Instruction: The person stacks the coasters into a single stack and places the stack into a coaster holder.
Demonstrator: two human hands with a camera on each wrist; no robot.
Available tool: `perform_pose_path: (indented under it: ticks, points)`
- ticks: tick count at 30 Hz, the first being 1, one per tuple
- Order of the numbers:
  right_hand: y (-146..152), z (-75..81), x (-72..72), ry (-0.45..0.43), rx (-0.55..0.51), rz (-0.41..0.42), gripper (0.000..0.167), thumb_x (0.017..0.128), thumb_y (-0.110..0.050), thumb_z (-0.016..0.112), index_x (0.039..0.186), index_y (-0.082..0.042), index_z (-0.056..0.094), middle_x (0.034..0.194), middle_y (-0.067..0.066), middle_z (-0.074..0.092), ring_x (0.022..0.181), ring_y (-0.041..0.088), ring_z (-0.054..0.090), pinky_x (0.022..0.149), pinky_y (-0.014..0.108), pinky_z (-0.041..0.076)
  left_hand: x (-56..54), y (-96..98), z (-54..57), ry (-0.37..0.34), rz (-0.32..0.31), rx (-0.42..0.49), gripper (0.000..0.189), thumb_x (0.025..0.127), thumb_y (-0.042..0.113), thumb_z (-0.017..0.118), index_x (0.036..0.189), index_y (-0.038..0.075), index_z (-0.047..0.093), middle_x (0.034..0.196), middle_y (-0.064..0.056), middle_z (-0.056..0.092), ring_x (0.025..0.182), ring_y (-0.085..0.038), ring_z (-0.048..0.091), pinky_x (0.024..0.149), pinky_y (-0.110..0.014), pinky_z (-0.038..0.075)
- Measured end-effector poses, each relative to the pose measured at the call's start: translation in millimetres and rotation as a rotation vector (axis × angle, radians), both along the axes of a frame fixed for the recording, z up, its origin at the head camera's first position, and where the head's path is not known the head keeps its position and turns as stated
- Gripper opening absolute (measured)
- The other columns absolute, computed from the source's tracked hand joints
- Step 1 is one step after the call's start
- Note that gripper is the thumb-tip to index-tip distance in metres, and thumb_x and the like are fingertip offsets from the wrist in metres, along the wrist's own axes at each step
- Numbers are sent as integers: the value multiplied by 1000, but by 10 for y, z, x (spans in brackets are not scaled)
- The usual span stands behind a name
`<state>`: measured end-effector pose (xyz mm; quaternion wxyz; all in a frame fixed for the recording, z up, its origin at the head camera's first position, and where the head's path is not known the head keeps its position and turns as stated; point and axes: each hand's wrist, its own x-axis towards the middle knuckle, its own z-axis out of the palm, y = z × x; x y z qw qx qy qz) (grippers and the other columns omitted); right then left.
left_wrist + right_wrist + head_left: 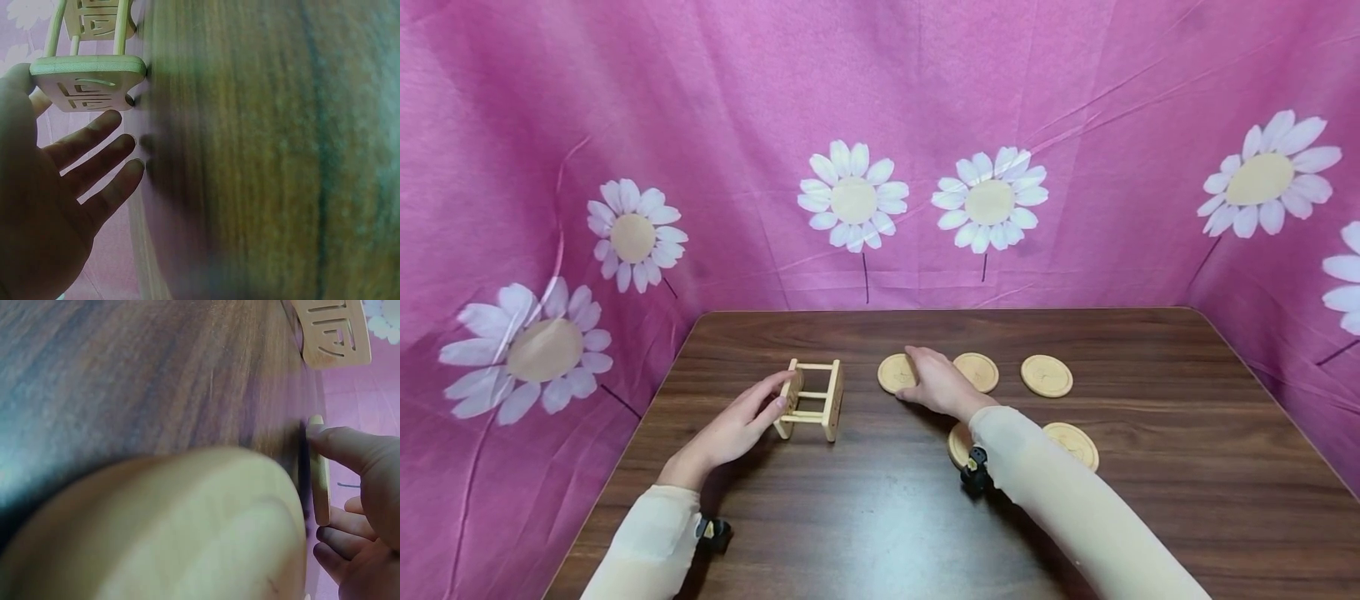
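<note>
A small light-wood coaster holder [833,400], two cut-out side panels joined by rods, stands at the left part of the table. My left hand [735,429] grips its near-left panel [94,87] between thumb and a finger; the other fingers spread apart beneath it in the left wrist view. To the right, my right hand [942,382] pinches a round wooden coaster [893,373] by its edges, thumb on one side and fingers on the other. In the right wrist view that coaster [320,481] appears edge-on, close to the tabletop.
More round coasters lie right of and under the right arm: one behind the hand [977,371], one at the far right [1047,376], one beyond the sleeve [1072,446], and one partly hidden [958,446]. A pink flowered cloth [917,100] hangs behind the dark wooden table [865,517].
</note>
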<state>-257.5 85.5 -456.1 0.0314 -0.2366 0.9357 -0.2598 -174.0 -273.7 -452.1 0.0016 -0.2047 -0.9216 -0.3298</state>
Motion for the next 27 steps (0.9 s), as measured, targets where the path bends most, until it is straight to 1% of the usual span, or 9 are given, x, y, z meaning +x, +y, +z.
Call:
perform_pose_path:
  ticks: [1,7,11,15,20,23,27]
  points:
    - [-4,63,32,-22,-7,-1,84,91,-24,86,154,15,46,156,34,54,148,47,51,126,54,39,1,1,1,-1,1,0,48,116,24,49,162,10,46,159,-21,56,142,-43,56,118,-67,41]
    - [69,79,69,4,14,-3,83,93,-28,85,154,13,47,156,32,55,147,45,53,125,52,41,3,1,-2,-8,11,-4,48,116,25,49,162,11,46,159,-21,56,142,-44,55,118,-68,41]
    - [124,85,110,22,24,-2,83,93,-31,85,154,12,48,155,32,56,146,45,54,124,53,43,4,-2,-14,-8,15,-8,48,116,25,49,163,11,45,158,-20,57,141,-43,56,117,-68,41]
    - [174,143,156,32,22,-2,83,94,-34,84,154,10,48,155,30,57,146,44,55,123,54,43,3,3,-12,-3,12,-2,48,116,24,49,162,10,46,158,-21,56,142,-43,56,118,-67,41]
    - [253,195,216,63,-12,-3,82,93,-34,86,152,10,50,152,30,59,143,44,57,122,55,45,-8,9,-3,3,-2,8,48,116,22,49,162,8,46,158,-22,56,142,-43,56,119,-67,41]
    - [298,191,243,74,-39,-6,82,92,-33,86,152,11,51,151,30,60,142,45,58,121,55,45,-8,5,-3,1,1,5,48,116,22,49,162,9,46,158,-22,56,141,-43,57,118,-67,42]
    - [358,180,265,82,-48,-13,82,92,-34,86,152,10,51,152,30,60,141,45,59,120,57,46,-5,4,-2,-6,7,-1,48,116,23,49,163,10,45,159,-21,55,142,-43,56,118,-67,42]
